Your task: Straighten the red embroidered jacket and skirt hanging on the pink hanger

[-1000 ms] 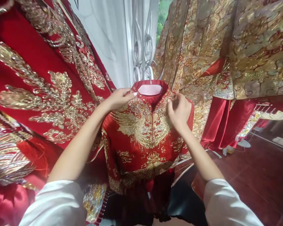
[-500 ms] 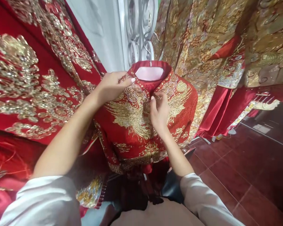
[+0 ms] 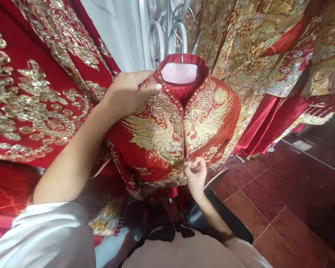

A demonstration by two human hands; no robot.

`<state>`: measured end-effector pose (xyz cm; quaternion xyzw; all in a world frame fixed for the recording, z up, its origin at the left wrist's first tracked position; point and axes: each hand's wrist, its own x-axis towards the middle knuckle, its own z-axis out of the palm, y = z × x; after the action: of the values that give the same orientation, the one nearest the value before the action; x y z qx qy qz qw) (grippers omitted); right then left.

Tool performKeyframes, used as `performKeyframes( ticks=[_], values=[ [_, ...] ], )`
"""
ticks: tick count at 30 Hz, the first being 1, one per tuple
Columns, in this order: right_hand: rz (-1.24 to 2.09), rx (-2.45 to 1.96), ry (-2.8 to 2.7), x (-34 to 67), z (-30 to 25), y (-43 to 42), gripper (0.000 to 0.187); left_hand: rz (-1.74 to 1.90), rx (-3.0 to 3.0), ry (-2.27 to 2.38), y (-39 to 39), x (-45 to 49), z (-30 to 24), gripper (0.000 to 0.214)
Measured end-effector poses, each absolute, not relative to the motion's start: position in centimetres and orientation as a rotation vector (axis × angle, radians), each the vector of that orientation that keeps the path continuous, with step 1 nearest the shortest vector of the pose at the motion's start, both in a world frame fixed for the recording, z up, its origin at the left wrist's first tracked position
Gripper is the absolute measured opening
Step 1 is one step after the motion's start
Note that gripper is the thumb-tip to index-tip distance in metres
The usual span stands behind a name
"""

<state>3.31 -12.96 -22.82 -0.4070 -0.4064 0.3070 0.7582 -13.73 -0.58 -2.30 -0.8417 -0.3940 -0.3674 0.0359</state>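
Note:
A small red jacket (image 3: 167, 126) with gold embroidery hangs on a pink hanger (image 3: 180, 72) with a metal hook. My left hand (image 3: 128, 93) grips the jacket's left shoulder beside the collar, fingers curled over the cloth. My right hand (image 3: 194, 173) is low on the jacket's front opening, its fingers pinched together on the seam near the hem. What the fingertips hold there is too small to make out.
A large red robe with gold embroidery (image 3: 30, 93) hangs at the left. Gold brocade garments (image 3: 254, 48) hang at the right over red skirts. A white ornate window grille (image 3: 162, 33) is behind. A black chair edge (image 3: 223, 216) and red tiled floor (image 3: 290, 201) lie below.
My right hand has slid down the jacket's front from the collar to near the hem. The left hand has stayed on the shoulder. The view has moved closer.

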Motion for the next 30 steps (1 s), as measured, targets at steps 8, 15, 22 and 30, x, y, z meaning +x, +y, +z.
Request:
performKeyframes(
  ticks=[8, 15, 22, 30],
  values=[
    [0.771, -1.040, -0.757, 3.9, -31.4, -16.0, 0.033, -1.112, -2.507, -1.268, -0.9, -13.3, -2.2, 0.043],
    [0.791, -1.078, -0.793, 4.4, -34.2, -14.8, 0.026, -1.081, -2.474, -1.134, -1.3, -13.2, -2.2, 0.040],
    [0.854, -1.023, -0.778, 3.3, -34.4, -13.7, 0.033, -1.114, -2.480, -1.113, -1.6, -13.0, -2.4, 0.038],
    [1.099, -1.175, -0.589, 4.5, -38.1, -15.3, 0.040, -1.064, -2.504, -1.153, -2.5, -12.7, -2.1, 0.039]
  ],
)
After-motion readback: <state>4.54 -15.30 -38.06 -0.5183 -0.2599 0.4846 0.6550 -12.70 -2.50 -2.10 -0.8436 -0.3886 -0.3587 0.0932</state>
